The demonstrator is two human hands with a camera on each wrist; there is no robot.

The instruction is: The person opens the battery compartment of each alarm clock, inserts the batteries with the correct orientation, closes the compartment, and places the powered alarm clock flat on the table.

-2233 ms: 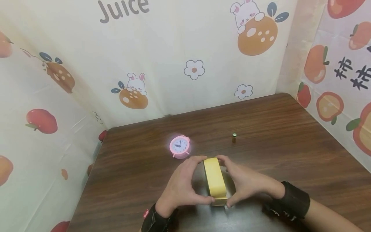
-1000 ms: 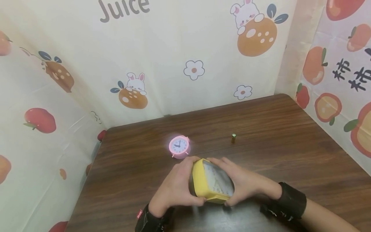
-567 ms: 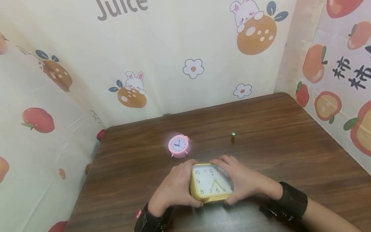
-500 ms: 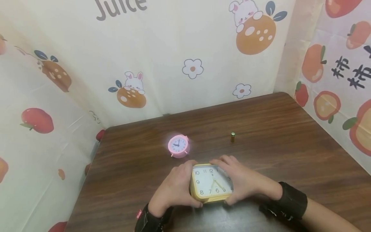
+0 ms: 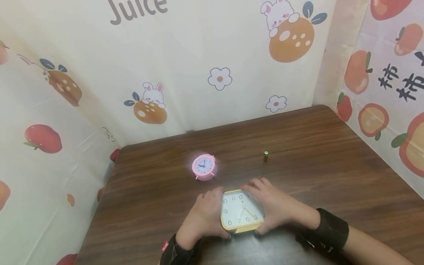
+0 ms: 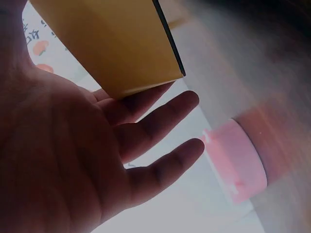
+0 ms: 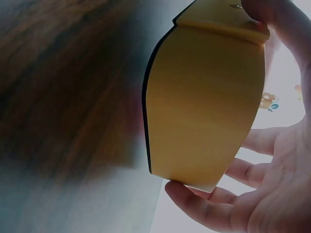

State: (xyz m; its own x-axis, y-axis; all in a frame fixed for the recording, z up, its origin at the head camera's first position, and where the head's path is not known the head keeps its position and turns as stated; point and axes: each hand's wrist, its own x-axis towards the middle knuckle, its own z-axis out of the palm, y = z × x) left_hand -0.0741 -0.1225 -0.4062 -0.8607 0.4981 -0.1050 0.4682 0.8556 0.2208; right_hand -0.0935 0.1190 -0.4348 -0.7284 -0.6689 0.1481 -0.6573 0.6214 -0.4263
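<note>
A yellow square clock (image 5: 236,211) with a white dial is between my two hands in the head view, its face turned up toward me. My left hand (image 5: 203,216) grips its left side, fingertips at the top edge and thumb at the bottom. On the opposite side my right hand (image 5: 273,206) holds it the same way, covering part of the dial's right. The left wrist view shows the clock's plain yellow side (image 6: 112,43) against the fingers, some of them spread free. In the right wrist view, fingers and thumb span the other yellow side (image 7: 204,102).
Behind my left hand, a small pink alarm clock (image 5: 204,168) stands on the brown wooden table (image 5: 149,176). A small battery (image 5: 266,156) with a green end stands farther right. Fruit-printed cloth (image 5: 185,55) hangs along the table's back and sides.
Both hands have turned the yellow clock from edge-on until its dial faces me. Over the last half second it has shifted slightly lower. The pink alarm clock and battery have stayed put.
</note>
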